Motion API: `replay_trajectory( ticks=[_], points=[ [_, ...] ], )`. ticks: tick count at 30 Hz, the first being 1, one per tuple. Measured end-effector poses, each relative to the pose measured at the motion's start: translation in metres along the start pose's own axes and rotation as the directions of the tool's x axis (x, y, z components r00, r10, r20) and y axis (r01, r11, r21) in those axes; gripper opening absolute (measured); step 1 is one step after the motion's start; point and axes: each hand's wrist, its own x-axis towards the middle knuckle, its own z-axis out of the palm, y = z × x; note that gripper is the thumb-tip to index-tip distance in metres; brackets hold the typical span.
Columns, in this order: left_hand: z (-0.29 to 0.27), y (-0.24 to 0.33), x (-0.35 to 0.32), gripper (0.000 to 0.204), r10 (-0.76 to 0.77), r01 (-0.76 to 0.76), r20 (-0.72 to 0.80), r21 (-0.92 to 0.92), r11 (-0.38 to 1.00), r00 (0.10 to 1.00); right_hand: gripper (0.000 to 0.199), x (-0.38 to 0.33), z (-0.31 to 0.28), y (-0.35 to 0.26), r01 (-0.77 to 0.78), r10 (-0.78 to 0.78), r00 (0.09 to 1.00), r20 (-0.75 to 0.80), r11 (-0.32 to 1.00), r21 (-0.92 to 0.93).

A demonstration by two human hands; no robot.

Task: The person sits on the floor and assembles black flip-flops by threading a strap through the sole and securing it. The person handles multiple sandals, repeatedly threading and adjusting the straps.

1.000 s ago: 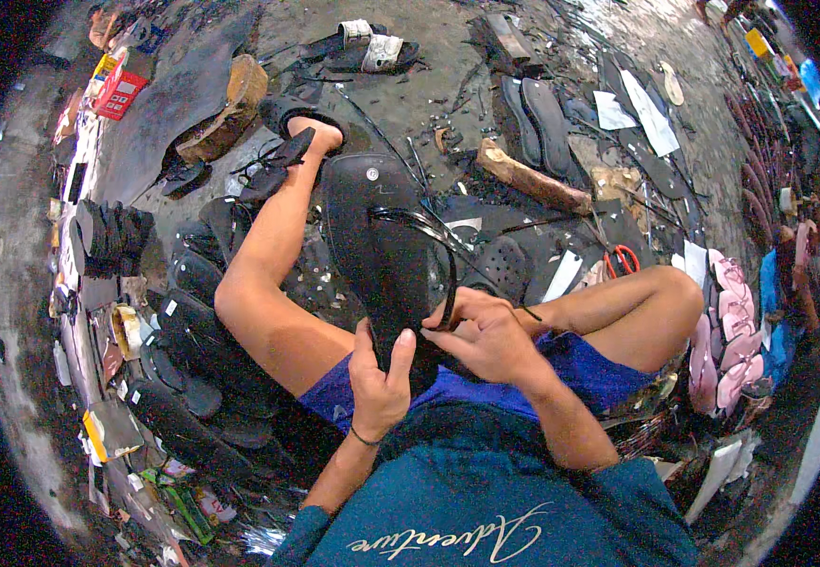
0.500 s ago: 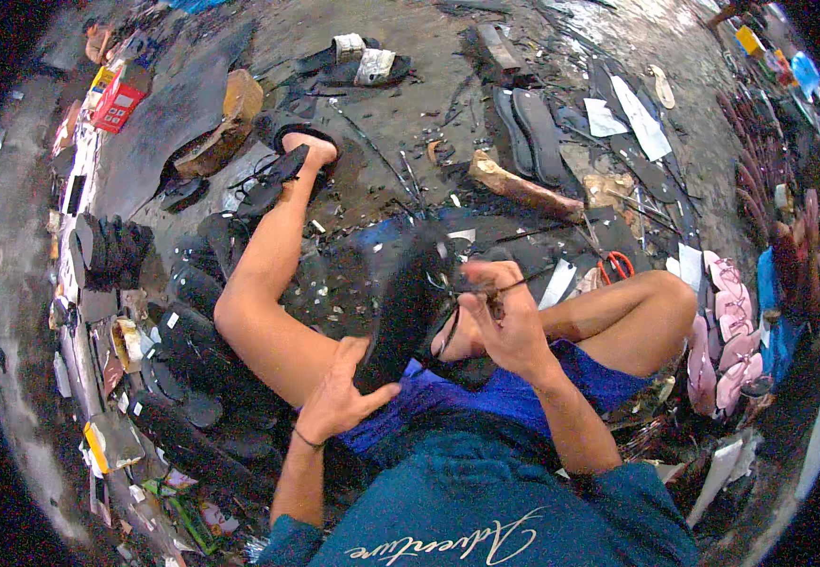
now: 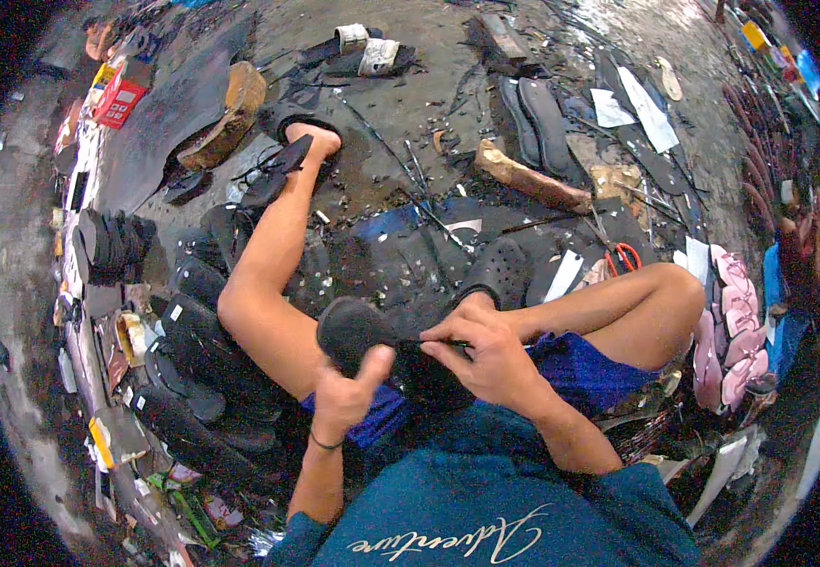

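A black sandal or sole (image 3: pixel 355 326) lies across my lap, its rounded end pointing away from me. My left hand (image 3: pixel 346 397) grips its near left edge, thumb raised along the side, fingers partly hidden and a little blurred. On the right, my right hand (image 3: pixel 495 364) pinches a thin dark strip (image 3: pixel 412 340) that runs against the sandal. What the strip is cannot be made out. More black material (image 3: pixel 443 383) sits below my right fingers, too dark to tell apart.
Black soles and sandals (image 3: pixel 188 340) are piled left of my leg. Pink sandals (image 3: pixel 736 321) lie at the right. Ahead are orange-handled scissors (image 3: pixel 623 257), a worn wooden block (image 3: pixel 528 180), a pair of long dark soles (image 3: pixel 535 128) and white-strapped slides (image 3: pixel 372 55).
The sandal has tipped down from upright to lying across my lap. My right hand has moved in to the left and closed from spread fingers into a pinch.
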Motion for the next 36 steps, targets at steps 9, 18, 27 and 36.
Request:
replay_trajectory(
  ticks=[9, 18, 27, 36],
  points=[
    [-0.003, 0.003, 0.001, 0.026, -0.014, -0.005, 0.314, 0.058, 0.998, 0.949, 0.014, -0.002, 0.000, -0.007, 0.079, -0.089, 0.992, -0.087, 0.990, -0.119],
    [-0.001, 0.007, 0.005, 0.042, 0.152, -0.296, 0.447, 0.271, 0.916, 0.881, 0.017, -0.006, 0.002, -0.018, 0.039, -0.042, 0.995, -0.095, 0.999, -0.037],
    [0.004, 0.002, 0.007, 0.046, 0.167, -0.283, 0.442, 0.211, 0.936, 0.881, 0.020, -0.010, 0.004, -0.010, 0.023, -0.032, 0.995, -0.092, 0.995, -0.095],
    [0.003, -0.005, 0.007, 0.046, 0.119, -0.218, 0.434, 0.186, 0.958, 0.893, 0.020, -0.008, -0.002, -0.002, 0.116, -0.119, 0.992, -0.031, 0.989, -0.096]
  ],
)
